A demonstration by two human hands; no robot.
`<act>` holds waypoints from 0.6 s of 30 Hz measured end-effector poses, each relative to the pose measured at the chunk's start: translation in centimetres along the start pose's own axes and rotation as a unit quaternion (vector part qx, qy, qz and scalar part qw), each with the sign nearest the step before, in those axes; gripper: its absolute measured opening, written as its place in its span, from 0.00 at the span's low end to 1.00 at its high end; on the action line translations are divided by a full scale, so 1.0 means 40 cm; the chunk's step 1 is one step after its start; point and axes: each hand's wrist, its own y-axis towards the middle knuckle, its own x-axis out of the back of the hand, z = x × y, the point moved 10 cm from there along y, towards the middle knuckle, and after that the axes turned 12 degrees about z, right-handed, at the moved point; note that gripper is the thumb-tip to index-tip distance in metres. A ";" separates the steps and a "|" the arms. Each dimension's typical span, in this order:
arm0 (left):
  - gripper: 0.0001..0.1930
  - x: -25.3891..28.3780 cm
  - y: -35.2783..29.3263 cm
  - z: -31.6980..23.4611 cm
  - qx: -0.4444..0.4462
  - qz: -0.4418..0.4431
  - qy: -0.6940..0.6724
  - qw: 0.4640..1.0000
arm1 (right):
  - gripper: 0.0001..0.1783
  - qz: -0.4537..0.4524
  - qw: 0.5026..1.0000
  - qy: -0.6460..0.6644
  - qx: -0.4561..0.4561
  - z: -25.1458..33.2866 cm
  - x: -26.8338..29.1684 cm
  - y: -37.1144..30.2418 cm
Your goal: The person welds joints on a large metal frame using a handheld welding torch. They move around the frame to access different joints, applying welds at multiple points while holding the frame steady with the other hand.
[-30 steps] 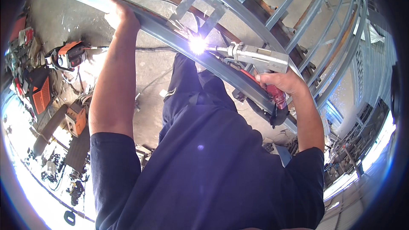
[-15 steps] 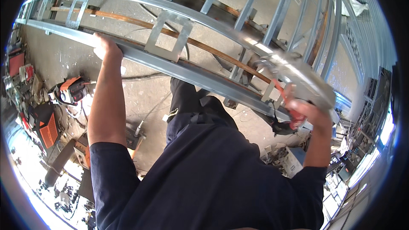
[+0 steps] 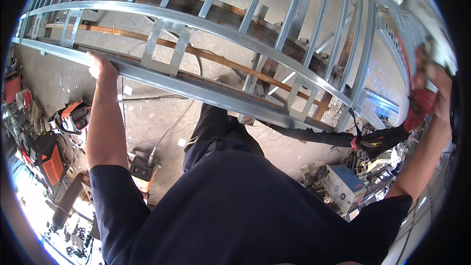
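Observation:
My left hand (image 3: pixel 104 66) is closed round the lower rail (image 3: pixel 196 92) of a grey metal railing frame. Rectangular plates with cut-out windows, one of them a bracket plate (image 3: pixel 162 67), join this rail to the curved upper rail (image 3: pixel 235 33). Far to the right, away from the frame, my right hand (image 3: pixel 440 91) grips a red-handled tool (image 3: pixel 423 104) that resembles a welding gun. From it trails a black-sleeved hose (image 3: pixel 314 135) along the rail's right end. A whitish shape (image 3: pixel 427 12) above that hand is too blurred to make out.
Several upright bars and a rusty brown bar (image 3: pixel 221 58) lie beyond the rail. An orange-and-black machine (image 3: pixel 53 166) stands at left, near a plugged-in socket box (image 3: pixel 141 167). A blue-and-white box unit (image 3: pixel 343 184) sits among scrap at right.
My right hand has swung outward to the right with the red-handled tool, away from the frame, drawing the black hose out. The left hand keeps its hold on the rail.

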 end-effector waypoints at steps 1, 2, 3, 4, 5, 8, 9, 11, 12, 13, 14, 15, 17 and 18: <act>0.43 0.004 -0.001 0.002 0.005 -0.005 0.000 1.000 | 0.29 0.047 0.999 -0.014 -0.002 0.004 -0.062 0.055; 0.43 -0.002 0.003 0.002 0.004 0.003 -0.006 1.000 | 0.28 0.092 0.995 -0.028 -0.004 0.007 -0.123 0.105; 0.43 -0.011 0.012 0.011 0.007 0.014 -0.011 1.000 | 0.26 0.144 0.989 -0.027 -0.002 0.004 -0.190 0.146; 0.43 0.011 0.012 0.004 0.001 0.011 -0.014 1.000 | 0.25 0.204 0.979 -0.018 0.009 -0.017 -0.260 0.203; 0.43 0.024 0.022 0.004 0.001 0.006 -0.008 1.000 | 0.23 0.252 0.968 0.004 0.011 -0.036 -0.326 0.239; 0.44 0.034 0.043 0.026 0.009 -0.003 0.002 1.000 | 0.17 0.302 0.953 0.029 0.015 -0.079 -0.471 0.309; 0.43 0.017 0.032 0.019 0.001 0.017 -0.015 1.000 | 0.15 0.329 0.943 0.052 -0.007 -0.096 -0.516 0.325; 0.43 -0.011 -0.014 0.012 -0.015 0.054 -0.044 0.997 | 0.13 0.367 0.925 0.092 -0.036 -0.121 -0.576 0.351; 0.42 0.000 -0.007 0.013 -0.012 0.056 -0.035 0.998 | 0.13 0.380 0.918 0.109 -0.040 -0.126 -0.595 0.363; 0.42 0.011 -0.002 0.020 -0.002 0.044 -0.026 0.999 | 0.12 0.392 0.910 0.126 -0.045 -0.136 -0.611 0.375; 0.41 0.021 0.004 0.025 0.008 0.031 -0.017 0.999 | 0.13 0.401 0.904 0.135 -0.055 -0.158 -0.620 0.389; 0.41 0.027 0.005 0.026 0.016 0.020 -0.009 1.000 | 0.13 0.399 0.904 0.142 -0.059 -0.170 -0.626 0.402; 0.41 0.038 0.006 0.035 0.022 0.020 -0.015 0.999 | 0.14 0.393 0.903 0.158 -0.068 -0.194 -0.637 0.426; 0.41 0.034 0.002 0.032 0.023 0.021 -0.022 0.999 | 0.14 0.403 0.899 0.165 -0.058 -0.202 -0.643 0.437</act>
